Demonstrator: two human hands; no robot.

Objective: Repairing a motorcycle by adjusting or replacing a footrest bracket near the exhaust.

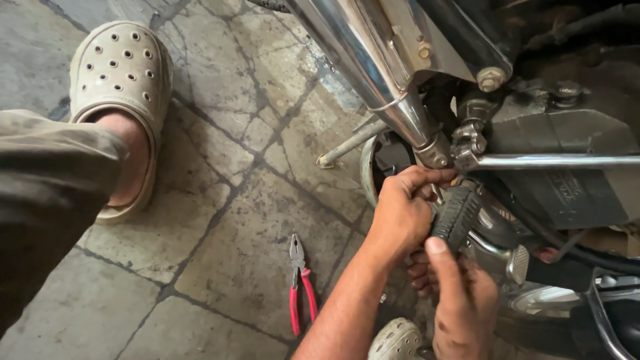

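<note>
both hands [427, 253] grip black rubber footrest [455, 215], pliers [300, 283] nearby

Bare forearms, no sleeves reaching the wrists, no gloves, rings or watch in view. Left hand [402, 212] smudged with dark grime across the knuckles; right hand [465, 305] likewise dirty, thumbnail short and pale. Loose olive-brown trouser leg [47, 200], creased and dusty, ending above a bare ankle. Beige perforated clog [120, 80] on that foot, round holes over the toe, heel strap folded forward. Toe of a second matching clog [397, 340] low in frame.
</note>
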